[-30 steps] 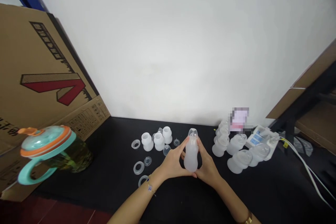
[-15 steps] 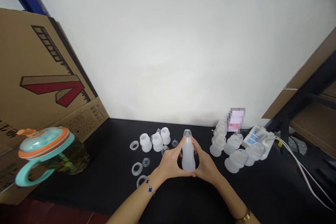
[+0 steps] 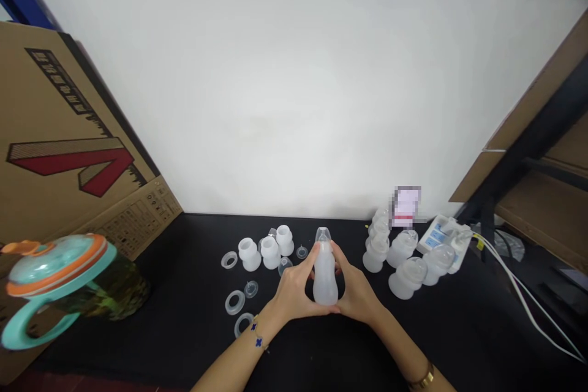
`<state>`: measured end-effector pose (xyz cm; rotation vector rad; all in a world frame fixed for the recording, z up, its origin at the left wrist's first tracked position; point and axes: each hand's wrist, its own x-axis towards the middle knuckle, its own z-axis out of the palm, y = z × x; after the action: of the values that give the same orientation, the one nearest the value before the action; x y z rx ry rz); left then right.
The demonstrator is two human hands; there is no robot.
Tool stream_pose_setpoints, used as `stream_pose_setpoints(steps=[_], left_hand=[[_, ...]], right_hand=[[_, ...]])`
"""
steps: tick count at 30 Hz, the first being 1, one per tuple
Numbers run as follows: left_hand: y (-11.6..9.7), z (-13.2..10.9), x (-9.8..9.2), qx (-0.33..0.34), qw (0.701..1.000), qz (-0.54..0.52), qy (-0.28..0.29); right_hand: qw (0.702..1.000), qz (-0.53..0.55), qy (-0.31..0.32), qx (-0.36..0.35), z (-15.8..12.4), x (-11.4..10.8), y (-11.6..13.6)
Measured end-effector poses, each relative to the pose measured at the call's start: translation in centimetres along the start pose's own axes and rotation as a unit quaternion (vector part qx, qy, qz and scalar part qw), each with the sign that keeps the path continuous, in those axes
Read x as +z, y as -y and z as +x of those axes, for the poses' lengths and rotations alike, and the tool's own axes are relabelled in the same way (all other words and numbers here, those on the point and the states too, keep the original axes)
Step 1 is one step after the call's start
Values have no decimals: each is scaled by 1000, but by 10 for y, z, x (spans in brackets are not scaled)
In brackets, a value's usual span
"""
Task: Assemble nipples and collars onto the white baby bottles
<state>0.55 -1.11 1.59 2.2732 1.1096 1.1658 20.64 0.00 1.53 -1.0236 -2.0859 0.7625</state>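
Both my hands hold one frosted white baby bottle (image 3: 324, 272) upright over the black table (image 3: 184, 318). My left hand (image 3: 296, 291) wraps its left side, fingers closed around the body. My right hand (image 3: 356, 294) cups the right side. A clear cap (image 3: 323, 235) tops the bottle. To the left stand three short white bottle bodies (image 3: 266, 250) with loose clear rings (image 3: 234, 302) and small clear discs (image 3: 250, 288) around them. To the right is a cluster of several capped bottles (image 3: 404, 266).
A teal and orange lidded cup (image 3: 59, 285) with a handle stands at the near left. A large cardboard box (image 3: 68, 153) leans behind it. A white power strip (image 3: 443, 236) with white cables (image 3: 528, 300) lies at the right, beside a dark shelf frame (image 3: 528, 153).
The view has swung slightly, so everything sits a little further left and lower. My hands keep the same grip on the bottle, which stays upright.
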Motion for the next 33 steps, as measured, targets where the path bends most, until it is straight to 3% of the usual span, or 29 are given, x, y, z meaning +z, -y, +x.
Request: stream_pose_setpoints(steps=[8,14,19,24,28,33], left_hand=[[0,-3,7,-23,999,22,36],[-7,-2,6,9,997,50,60],[-9,0,4,39,992,94,69],[-1,0,11,44,989,130,63],[6,0,15,37,985,148,83],[9,-1,19,24,985,144,88]], right_hand=[[999,-38,-12,-3,0,4,-6],[994,-66,-21,-79,-2,7,-16],[990,-66,-32,-117,-2,1,-8],[996,-45,3,-75,1,-8,5],[996,-34,-10,-80,2,-7,6],[994,-93,-39,-49,1,2,-3]])
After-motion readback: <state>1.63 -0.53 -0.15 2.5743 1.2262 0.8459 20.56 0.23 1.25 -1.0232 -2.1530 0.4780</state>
